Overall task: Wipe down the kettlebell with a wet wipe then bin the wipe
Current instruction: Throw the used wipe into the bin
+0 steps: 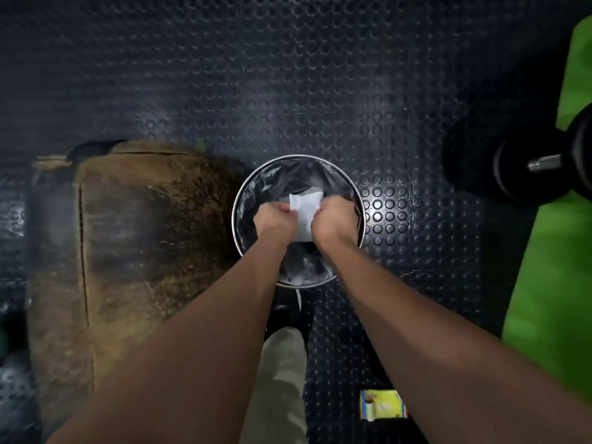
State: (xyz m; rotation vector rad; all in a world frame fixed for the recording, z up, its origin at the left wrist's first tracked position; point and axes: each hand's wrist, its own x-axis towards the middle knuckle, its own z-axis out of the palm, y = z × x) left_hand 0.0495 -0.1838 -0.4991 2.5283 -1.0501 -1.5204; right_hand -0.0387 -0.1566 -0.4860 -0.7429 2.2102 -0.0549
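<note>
Head view, near to far: a yellow pack (382, 404) lies on the floor by the right arm, its print too blurred to read. Both hands, left (275, 216) and right (333, 219), pinch the white wipe (304, 210) by its side edges over the lined bin (237, 200). Uneven release could snag it on the rim. No kettlebell shows.

Readable text: none — frame blurred.
Yellow packet (382, 404) on floor, near bottom edge: print illegible.
</note>
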